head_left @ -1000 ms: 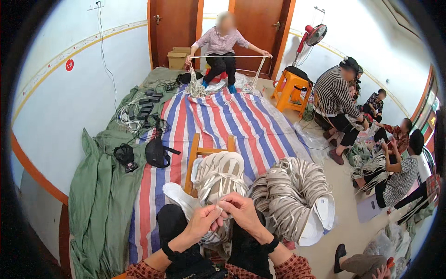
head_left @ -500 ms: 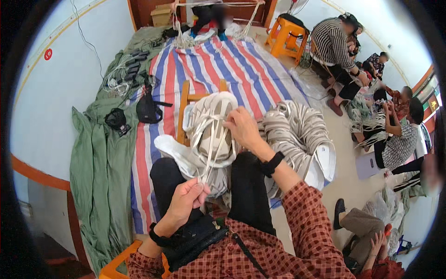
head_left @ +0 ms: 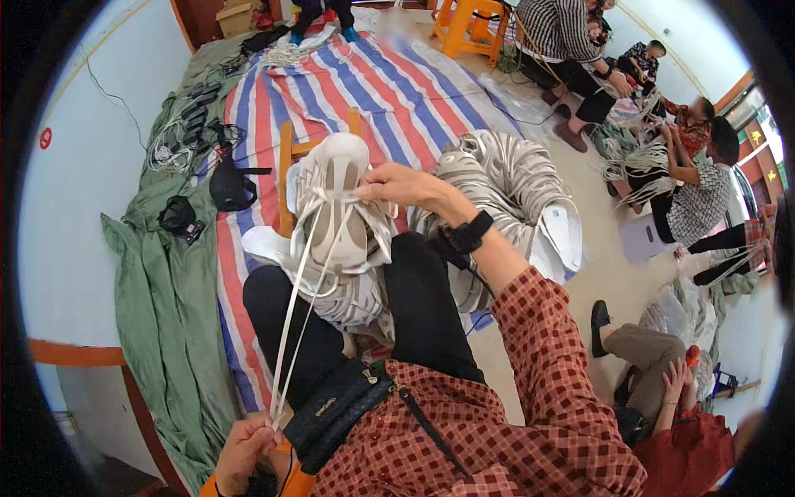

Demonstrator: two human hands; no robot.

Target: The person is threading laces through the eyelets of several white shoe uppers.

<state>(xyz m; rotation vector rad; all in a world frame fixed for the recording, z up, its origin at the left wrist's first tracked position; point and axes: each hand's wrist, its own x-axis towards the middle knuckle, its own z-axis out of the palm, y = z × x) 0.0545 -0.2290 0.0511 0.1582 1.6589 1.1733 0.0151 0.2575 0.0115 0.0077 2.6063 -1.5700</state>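
Observation:
A pale beige and white shoe upper [head_left: 344, 236] lies in front of my knees, its tongue toward the far side. Two strands of white shoelace [head_left: 286, 364] run taut from its eyelets down to the lower left. There, beside my hip, my left hand [head_left: 246, 451] pinches the ends of the strands. At the right side of the lacing, my right hand [head_left: 402, 185] is closed with thumb and finger on the shoelace; its fingertips partly hide the spot. More pale uppers [head_left: 352, 298] are bunched beneath this one.
A curved stack of pale shoe uppers [head_left: 505, 178] stands right of my knee. Under the work is a wooden frame [head_left: 286, 157] on a striped sheet [head_left: 240, 282]. A black bag [head_left: 232, 184] lies left, near green cloth [head_left: 157, 331]. Several people sit working at the right.
My left hand has moved down and toward me, drawing the lace strands out long and taut. My right hand stays at the lacing. The whole view has shifted somewhat.

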